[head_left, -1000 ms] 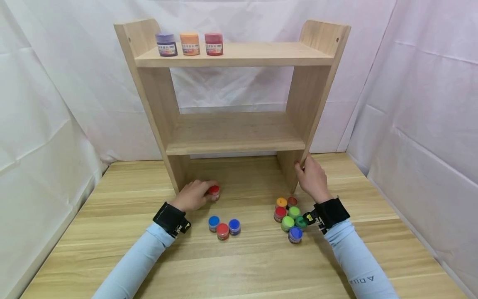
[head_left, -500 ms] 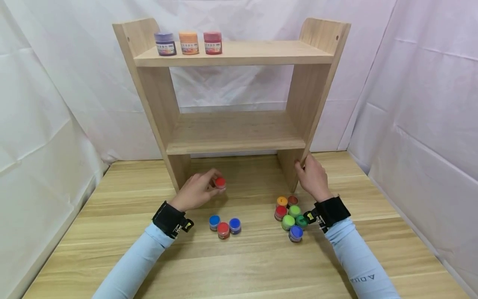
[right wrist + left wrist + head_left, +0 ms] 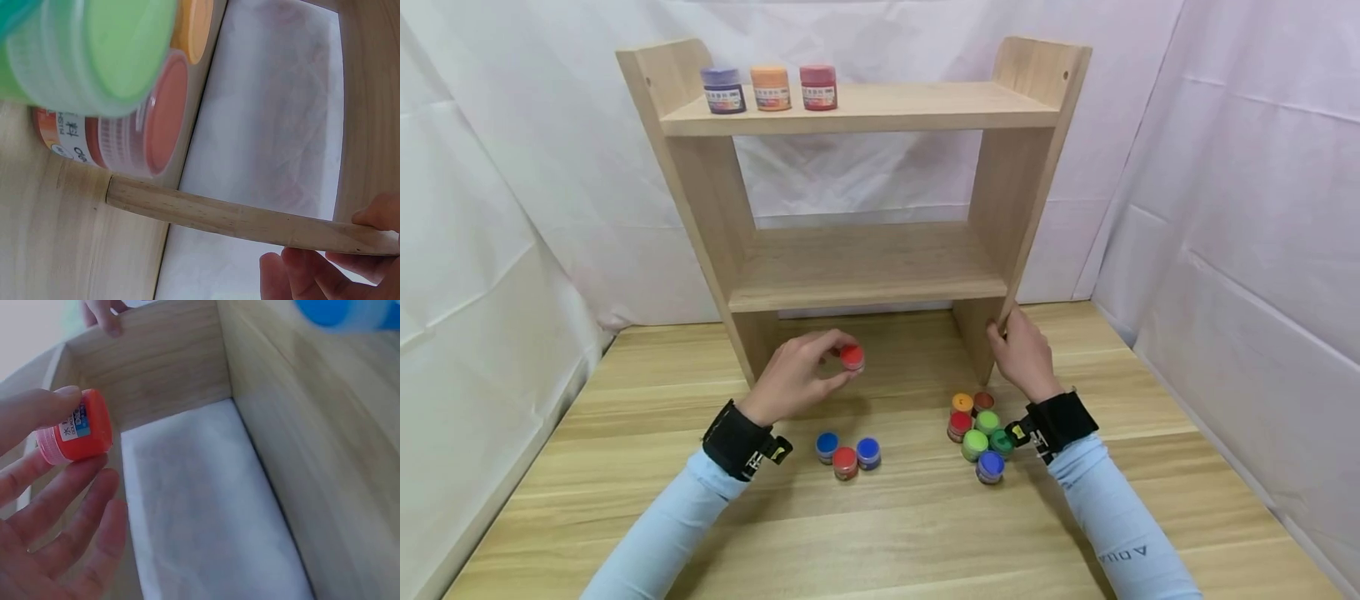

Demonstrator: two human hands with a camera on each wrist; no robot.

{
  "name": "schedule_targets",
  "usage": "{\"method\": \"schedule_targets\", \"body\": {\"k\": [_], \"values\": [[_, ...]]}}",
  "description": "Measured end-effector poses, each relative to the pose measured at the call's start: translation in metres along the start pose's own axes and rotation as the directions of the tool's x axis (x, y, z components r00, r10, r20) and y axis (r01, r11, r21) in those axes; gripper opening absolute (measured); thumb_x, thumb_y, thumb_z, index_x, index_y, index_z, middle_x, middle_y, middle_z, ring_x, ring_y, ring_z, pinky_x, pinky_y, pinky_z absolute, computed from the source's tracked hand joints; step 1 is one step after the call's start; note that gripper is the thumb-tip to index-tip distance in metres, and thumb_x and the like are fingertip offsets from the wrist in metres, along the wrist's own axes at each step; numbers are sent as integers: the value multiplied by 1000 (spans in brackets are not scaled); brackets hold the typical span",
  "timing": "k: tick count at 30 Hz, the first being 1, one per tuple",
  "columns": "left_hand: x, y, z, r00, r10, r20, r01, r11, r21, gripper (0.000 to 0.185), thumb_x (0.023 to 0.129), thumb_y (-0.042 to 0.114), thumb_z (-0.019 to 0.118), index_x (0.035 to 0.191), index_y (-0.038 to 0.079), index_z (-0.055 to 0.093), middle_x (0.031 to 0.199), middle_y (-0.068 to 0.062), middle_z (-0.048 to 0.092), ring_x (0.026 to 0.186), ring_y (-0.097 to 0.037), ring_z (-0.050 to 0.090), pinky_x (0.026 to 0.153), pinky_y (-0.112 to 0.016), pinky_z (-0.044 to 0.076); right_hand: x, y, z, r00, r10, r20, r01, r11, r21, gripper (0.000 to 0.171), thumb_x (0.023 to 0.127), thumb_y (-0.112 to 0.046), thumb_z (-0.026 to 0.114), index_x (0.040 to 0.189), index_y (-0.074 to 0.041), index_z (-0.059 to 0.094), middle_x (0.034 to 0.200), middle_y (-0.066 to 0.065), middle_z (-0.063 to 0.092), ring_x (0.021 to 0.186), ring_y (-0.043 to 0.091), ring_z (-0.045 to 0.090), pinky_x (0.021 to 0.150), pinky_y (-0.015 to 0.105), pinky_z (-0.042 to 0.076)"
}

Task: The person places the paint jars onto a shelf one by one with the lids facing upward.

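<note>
My left hand [image 3: 793,377] pinches a small red paint jar [image 3: 852,359] between thumb and fingers, in front of the wooden shelf's bottom opening. In the left wrist view the jar [image 3: 87,428] lies tipped sideways, its label showing. My right hand [image 3: 1027,354] grips the front edge of the shelf's right side panel [image 3: 1036,221], low down. Seen from the right wrist, the thumb is on one side of that panel [image 3: 244,222] and the fingers are on the other.
Two blue-lidded jars and a red jar [image 3: 845,463] stand on the table [image 3: 880,542] by my left wrist. Several mixed-colour jars [image 3: 975,445] cluster near my right wrist. On the top shelf [image 3: 917,104] are purple, orange [image 3: 771,88] and red jars.
My left hand has lifted the red jar off the table and carried it slightly right and up in the head view. My right hand keeps its grip on the panel.
</note>
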State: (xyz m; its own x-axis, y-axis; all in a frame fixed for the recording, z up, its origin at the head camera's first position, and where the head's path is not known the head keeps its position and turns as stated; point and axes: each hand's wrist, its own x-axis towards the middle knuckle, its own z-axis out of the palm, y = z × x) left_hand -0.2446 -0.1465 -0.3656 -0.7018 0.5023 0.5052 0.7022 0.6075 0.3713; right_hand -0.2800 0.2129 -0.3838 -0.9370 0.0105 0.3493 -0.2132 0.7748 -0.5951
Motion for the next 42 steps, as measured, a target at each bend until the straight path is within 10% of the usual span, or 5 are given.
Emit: {"method": "schedule_targets", "body": {"k": [21, 42], "values": [[55, 33, -46, 959, 213, -187, -230, 970, -76, 44, 87, 12, 82, 127, 2, 68, 108, -9, 74, 83, -17, 71, 68, -32, 60, 0, 0, 0, 1000, 13, 6, -13, 1000, -10, 52, 106, -25, 45, 153, -3, 41, 141, 27, 59, 112, 45, 70, 74, 55, 59], [121, 66, -114, 819, 315, -480, -317, 945, 79, 45, 89, 17, 80, 128, -2, 67, 113, -16, 72, 78, -18, 69, 70, -28, 57, 0, -1, -1, 1000, 19, 4, -19, 1000, -9, 52, 106, -26, 45, 153, -3, 42, 141, 27, 59, 112, 45, 69, 73, 53, 58]]}}
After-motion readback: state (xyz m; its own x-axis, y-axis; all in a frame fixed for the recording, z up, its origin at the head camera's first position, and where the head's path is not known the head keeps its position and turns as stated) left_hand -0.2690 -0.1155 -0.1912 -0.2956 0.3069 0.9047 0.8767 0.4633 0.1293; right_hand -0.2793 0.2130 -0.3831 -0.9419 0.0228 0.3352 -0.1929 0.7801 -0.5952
